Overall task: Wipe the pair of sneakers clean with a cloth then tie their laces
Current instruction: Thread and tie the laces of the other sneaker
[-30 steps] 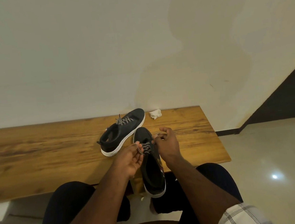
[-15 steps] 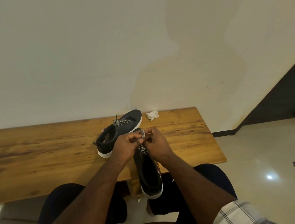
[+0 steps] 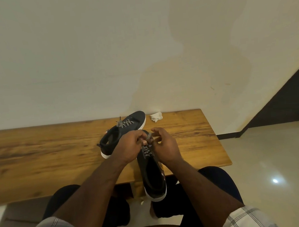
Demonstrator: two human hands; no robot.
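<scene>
A pale wall (image 3: 104,54) fills the far half of the view, and a glossy floor (image 3: 273,157) spreads to the right. A long wooden bench (image 3: 41,157) runs left to right against the wall.

Two dark sneakers with white soles sit toward the bench's right end. The near sneaker (image 3: 153,177) lies with its long axis running near to far, toe pointing at the wall and heel hanging past the bench's near edge, above the person's knees. The far sneaker (image 3: 126,127) sits just left of and behind it, angled so its toe points far and right and its heel near and left; its checkered laces look already knotted.

The left hand (image 3: 130,147) and right hand (image 3: 165,148) meet over the near sneaker's tongue. The left hand's fingers are curled, pinching a strand of the checkered lace (image 3: 148,137) that rises from the eyelets. The right hand's thumb and forefinger pinch the lace too, while its other fingers arch loosely above.

A small crumpled white cloth (image 3: 156,116) lies on the bench near the wall, just right of the far sneaker's toe and apart from both hands.
</scene>
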